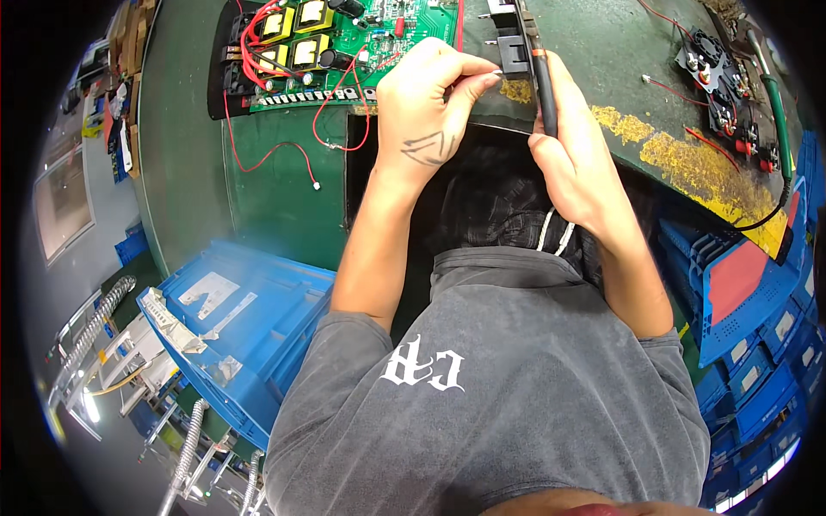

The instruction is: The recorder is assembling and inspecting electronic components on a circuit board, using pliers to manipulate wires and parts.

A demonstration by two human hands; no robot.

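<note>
My left hand (422, 107) is closed in a pinch, thumb against forefinger, at the edge of a black panel with block-shaped connectors (514, 53). Whatever lies between those fingertips is too small to name. My right hand (572, 159) wraps round a black-handled tool with an orange band (545, 95); its working end is hidden. The tool lies along the panel's right side, and the right fingers reach behind both. Beyond my left hand lies a green circuit board (379, 39) with yellow transformers (311, 52) and red wires.
At the right, a green-handled soldering iron (777, 112) rests beside black fan-like parts with red wires (723, 77). The green bench (602, 52) has a worn yellow edge (688, 172). Blue bins (249, 301) stand left and right of me. A thin red wire (275, 153) hangs over the left side.
</note>
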